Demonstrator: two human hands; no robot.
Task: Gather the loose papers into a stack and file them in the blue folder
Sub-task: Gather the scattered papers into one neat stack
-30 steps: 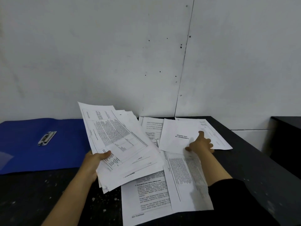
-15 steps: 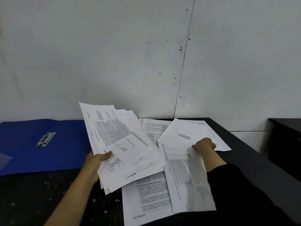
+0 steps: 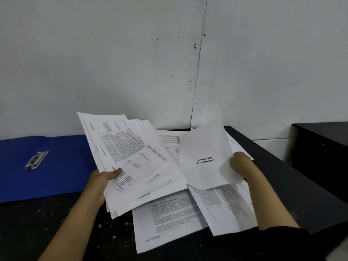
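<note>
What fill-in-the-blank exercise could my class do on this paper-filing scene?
1. The left hand grips a ____ of papers.
2. The right hand lifts a single sheet headed ____ 15.
3. The open folder on the table is ____ in colour.

Missing words: stack; LAMPIRAN; blue

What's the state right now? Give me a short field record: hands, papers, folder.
left hand: grips a fanned stack, raised off the desk
right hand: grips one sheet with a centred heading, lifted and curling
loose papers: several overlapping sheets lie on the desk below both hands
folder: blue, open flat at the left, metal clip showing, no paper in it
filing: not yet begun
</note>
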